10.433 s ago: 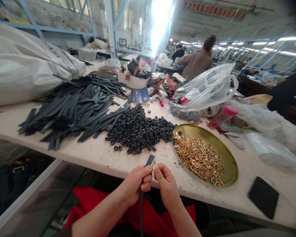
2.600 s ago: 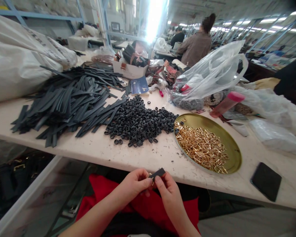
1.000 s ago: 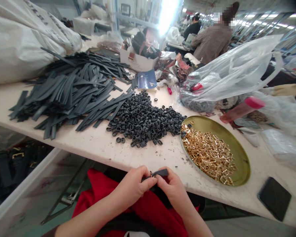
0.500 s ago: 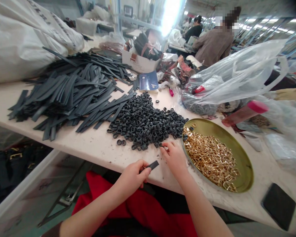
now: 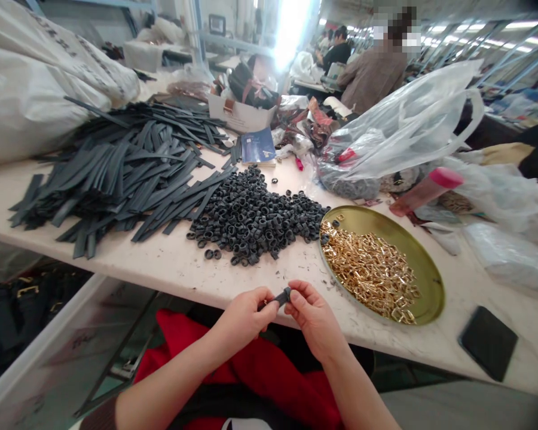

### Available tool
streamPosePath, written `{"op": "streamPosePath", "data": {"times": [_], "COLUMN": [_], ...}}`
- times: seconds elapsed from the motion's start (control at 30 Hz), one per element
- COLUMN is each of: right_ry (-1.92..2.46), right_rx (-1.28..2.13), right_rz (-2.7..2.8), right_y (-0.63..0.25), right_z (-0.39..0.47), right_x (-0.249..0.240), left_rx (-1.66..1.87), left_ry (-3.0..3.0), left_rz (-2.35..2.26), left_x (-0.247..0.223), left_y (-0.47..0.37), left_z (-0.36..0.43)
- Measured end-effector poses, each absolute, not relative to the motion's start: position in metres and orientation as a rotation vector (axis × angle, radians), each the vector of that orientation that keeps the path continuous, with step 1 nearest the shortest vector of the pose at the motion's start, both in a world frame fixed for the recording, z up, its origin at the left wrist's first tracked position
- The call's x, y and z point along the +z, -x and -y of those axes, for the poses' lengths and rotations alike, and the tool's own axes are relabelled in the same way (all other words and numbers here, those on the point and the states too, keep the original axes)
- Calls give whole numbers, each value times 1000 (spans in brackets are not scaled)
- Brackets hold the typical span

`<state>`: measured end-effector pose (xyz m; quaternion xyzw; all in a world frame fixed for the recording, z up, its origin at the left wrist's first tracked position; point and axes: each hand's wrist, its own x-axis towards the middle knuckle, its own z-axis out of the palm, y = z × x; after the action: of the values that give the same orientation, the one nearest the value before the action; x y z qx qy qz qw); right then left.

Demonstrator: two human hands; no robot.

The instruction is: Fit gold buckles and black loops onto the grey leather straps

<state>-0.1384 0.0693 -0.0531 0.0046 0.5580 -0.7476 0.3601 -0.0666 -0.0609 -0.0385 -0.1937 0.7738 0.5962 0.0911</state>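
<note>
And here are your two hands, close together just off the near edge of the table [image 5: 233,289]! Your left hand [image 5: 247,313] is clamped on the dark strap [image 5: 275,300], its end poking out past the thumb towards your right hand [image 5: 311,313]. The right has its thumb and fingers pinched on a small dark loop [image 5: 287,293], right there at the strap's end. Beyond them sits the pile of loops [image 5: 255,221] (a real heap, this one), with the pile of strips [image 5: 125,173] spreading out to its left. Over on the right, the round tray [image 5: 424,292] carries gold buckles [image 5: 372,272], its rim right beside the loops. Further right lies a black phone-like slab [image 5: 488,342], and behind the tray a pink-capped tube [image 5: 424,192] leans near the clear plastic bag [image 5: 407,137].
</note>
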Motion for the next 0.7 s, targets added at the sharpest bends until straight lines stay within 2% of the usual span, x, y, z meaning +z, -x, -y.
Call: {"op": "streamPosePath", "data": {"times": [0.13, 0.43, 0.53, 0.7], "right_ry": [110, 157, 98, 70], "right_rx": [-1820, -1924, -1939, -1738], "right_rz": [-1447, -1293, -1271, -1215], "right_y": [132, 108, 105, 105], "right_z": [-77, -78, -79, -81], "right_x": [-49, -42, -41, -45], "left_rx": [1709, 1951, 1842, 1397], "left_ry": [516, 440, 474, 561], "left_rz": [-2315, -2301, -2358, -2588], "left_x": [-28, -25, -25, -17], "left_y": [59, 42, 39, 37], "left_z": [58, 53, 56, 62]}}
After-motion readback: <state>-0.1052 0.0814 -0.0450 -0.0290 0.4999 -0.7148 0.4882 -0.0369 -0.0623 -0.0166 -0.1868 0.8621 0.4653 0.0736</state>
